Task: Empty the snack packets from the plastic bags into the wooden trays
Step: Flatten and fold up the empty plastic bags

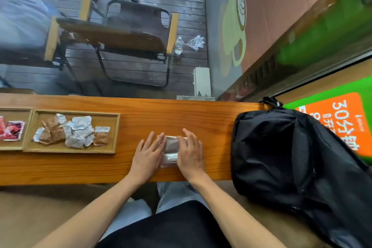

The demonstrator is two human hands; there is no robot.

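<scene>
- Clear plastic is what I have under both hands: a small plastic bag lying flat on the wooden counter, near its front edge, between my two palms.
- My left hand lies on the bag's left edge with fingers straight and spread, pressing, not gripping. My right hand rests on the right edge, fingers slightly bent over the top; I cannot tell if the thumb pinches the film.
- Something brownish shows through the far half of the bag, so I judge it may hold packets; the blur keeps me from being sure.
- The nearer wooden tray, to the left, already holds a heap of brown and silver snack packets. A second tray further left holds red ones.
- To do this step well, I would find the bag's mouth, pinch one wall with each hand, lift and carry it over the tray before tipping.
- The black backpack sits close on the right; I would keep my elbow clear of it.
</scene>
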